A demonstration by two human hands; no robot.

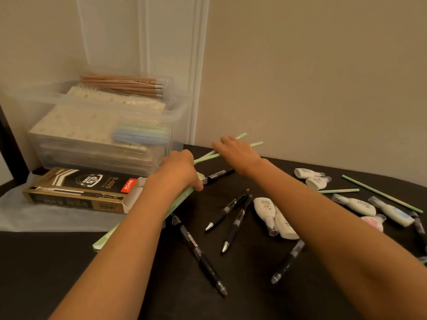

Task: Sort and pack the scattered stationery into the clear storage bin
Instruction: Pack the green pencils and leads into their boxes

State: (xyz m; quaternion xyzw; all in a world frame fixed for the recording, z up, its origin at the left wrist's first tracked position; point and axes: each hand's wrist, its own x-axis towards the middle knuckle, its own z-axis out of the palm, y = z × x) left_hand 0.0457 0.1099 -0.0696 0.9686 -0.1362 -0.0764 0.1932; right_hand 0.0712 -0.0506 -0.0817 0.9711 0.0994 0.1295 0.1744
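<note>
Two green sticks are in my right hand. My fingers are curled over them, and their far ends poke out past my knuckles toward the wall. Their near ends run down toward my left hand, which grips the open end of a long green box. That box lies slantwise on the dark table, partly under my left forearm. I cannot tell whether the stick tips are inside the box.

The bin stands at the back left against the wall, just beyond my left hand. It holds stacked notebooks, with wooden pencils on top at the rear. In front of the bin lies a black-and-gold carton, its flap open toward my left wrist.

Several black pens lie scattered between my forearms. White bottles lie near them, with more bottles farther right. Three loose sticks lie on the table at the right, well apart from my hands.
</note>
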